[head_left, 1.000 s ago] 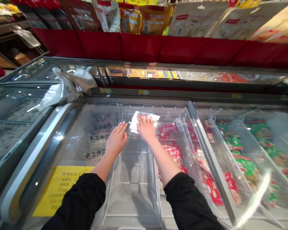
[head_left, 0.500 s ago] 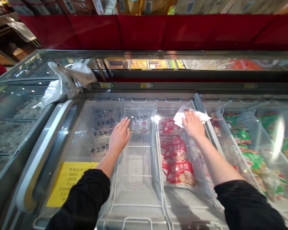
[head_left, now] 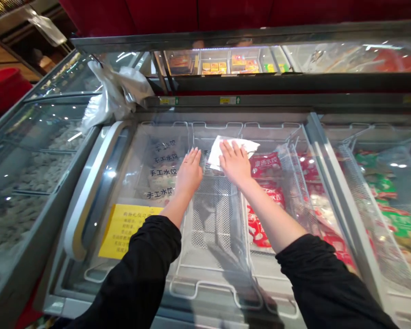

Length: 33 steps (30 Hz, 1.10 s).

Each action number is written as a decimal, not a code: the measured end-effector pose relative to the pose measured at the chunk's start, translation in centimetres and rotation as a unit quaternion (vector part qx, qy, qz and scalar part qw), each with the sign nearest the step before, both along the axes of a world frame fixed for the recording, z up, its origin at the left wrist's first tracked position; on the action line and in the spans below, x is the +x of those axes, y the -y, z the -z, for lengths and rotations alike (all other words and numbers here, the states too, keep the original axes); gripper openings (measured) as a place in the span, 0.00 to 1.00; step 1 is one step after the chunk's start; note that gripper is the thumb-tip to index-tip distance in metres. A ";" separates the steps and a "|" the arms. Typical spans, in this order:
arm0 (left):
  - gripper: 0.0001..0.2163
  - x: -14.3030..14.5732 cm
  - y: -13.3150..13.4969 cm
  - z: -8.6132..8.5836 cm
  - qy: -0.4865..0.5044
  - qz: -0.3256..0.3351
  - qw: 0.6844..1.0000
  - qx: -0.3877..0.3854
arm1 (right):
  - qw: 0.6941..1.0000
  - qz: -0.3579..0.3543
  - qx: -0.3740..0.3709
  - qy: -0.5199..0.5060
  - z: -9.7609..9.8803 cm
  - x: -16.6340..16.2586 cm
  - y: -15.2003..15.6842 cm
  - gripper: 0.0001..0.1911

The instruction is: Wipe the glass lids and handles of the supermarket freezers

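My right hand (head_left: 235,163) lies flat on a white wipe (head_left: 248,145), fingers spread, pressing it against the freezer's clear glass lid (head_left: 208,256). The wipe sticks out past the fingertips and to both sides; the part under my palm is hidden. To its left, my left hand (head_left: 189,172) rests on the same glass with fingers stretched out and nothing in it. Beneath the lid, clear dumpling bags with black lettering (head_left: 162,172) lie at the left. Red dumpling bags (head_left: 265,164) sit in a wire basket, partly covered by my right forearm.
A white curved handle (head_left: 89,192) runs along the lid's left side, beside a yellow notice (head_left: 126,230). Crumpled plastic bags (head_left: 114,93) hang at the back left corner. A grey frame bar (head_left: 340,201) borders the lid on the right. Loose frozen food (head_left: 17,214) fills the left freezer.
My right hand has slid left across the glass with the wipe, from over the red bags to near my left hand. The left hand stays about where it was; the view has shifted.
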<state>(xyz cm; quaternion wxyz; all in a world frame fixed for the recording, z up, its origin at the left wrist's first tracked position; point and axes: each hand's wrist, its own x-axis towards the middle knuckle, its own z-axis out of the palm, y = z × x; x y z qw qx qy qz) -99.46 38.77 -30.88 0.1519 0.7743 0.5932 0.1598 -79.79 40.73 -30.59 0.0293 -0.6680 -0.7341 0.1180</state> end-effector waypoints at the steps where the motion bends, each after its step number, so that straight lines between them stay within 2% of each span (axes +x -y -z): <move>1: 0.30 -0.1 0.0 0.2 0.011 -0.013 1.000 0.002 | 0.999 -0.028 0.010 -0.013 -0.1 -1.6 0.4 0.32; 4: 0.32 -0.6 0.0 0.7 0.060 -0.037 0.998 0.003 | 0.995 -0.087 0.023 -0.041 -0.7 -4.4 2.7 0.31; 7: 0.31 -1.1 0.0 1.3 0.122 -0.044 0.992 0.007 | 0.989 -0.138 0.018 -0.044 -1.5 -4.8 7.3 0.30; 11: 0.29 -1.5 -0.5 2.5 0.181 -0.022 0.983 0.021 | 0.979 -0.201 -0.013 -0.042 -3.1 -5.0 17.0 0.29; 15: 0.26 -1.6 -1.2 3.9 0.203 0.019 0.979 0.021 | 0.974 -0.214 -0.042 -0.063 -4.7 -6.3 27.1 0.33; 18: 0.26 -1.6 -0.2 3.9 0.208 0.073 0.975 0.003 | 0.977 -0.191 -0.062 -0.077 -5.4 -8.0 31.6 0.35; 20: 0.27 -1.9 1.6 3.2 0.200 0.124 0.972 -0.024 | 0.980 -0.168 -0.073 -0.081 -5.6 -9.3 32.3 0.34; 23: 0.29 -2.8 5.8 1.1 0.175 0.193 0.963 -0.070 | 0.981 -0.147 -0.083 -0.091 -5.5 -11.1 30.6 0.32; 27: 0.27 -4.9 11.3 -1.5 0.148 0.231 0.954 -0.121 | 0.979 -0.148 -0.090 -0.110 -5.5 -12.1 28.6 0.28; 30: 0.26 -5.7 14.1 -2.7 0.115 0.230 0.955 -0.146 | 0.971 -0.180 -0.092 -0.131 -5.6 -11.2 30.0 0.27; 33: 0.25 -5.0 16.6 -3.3 0.071 0.209 0.964 -0.151 | 0.963 -0.204 -0.096 -0.145 -6.0 -8.8 33.2 0.29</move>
